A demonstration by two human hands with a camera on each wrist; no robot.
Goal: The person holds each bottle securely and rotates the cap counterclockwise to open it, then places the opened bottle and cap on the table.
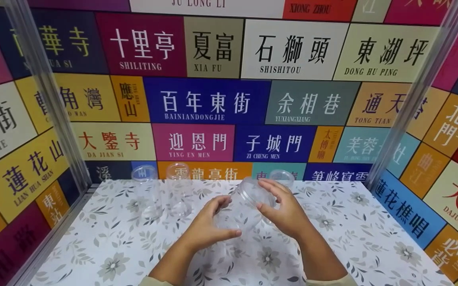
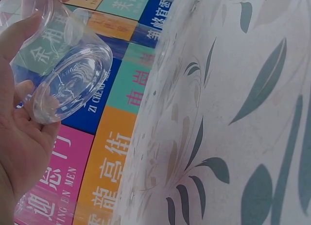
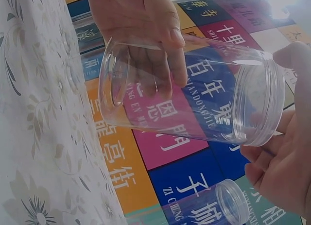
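Observation:
A clear plastic jar (image 1: 249, 210) is held tilted between both hands above the table. My right hand (image 1: 286, 210) grips its wide, ringed mouth end, with thumb and fingers on opposite sides in the right wrist view. Around the lower part of the jar is my left hand (image 1: 209, 226), its thumb on the near side and its fingers showing through the clear wall. The jar's round base (image 2: 73, 84) shows in the left wrist view, fingertips right at its edge. Nothing is visible inside the jar.
Two clear jars (image 1: 146, 194) stand at the back left of the table (image 1: 90, 242), which has a floral cover. Another clear jar (image 1: 282, 176) stands behind my right hand. A wall of coloured name panels (image 1: 209, 99) closes off the back, with transparent posts at both corners.

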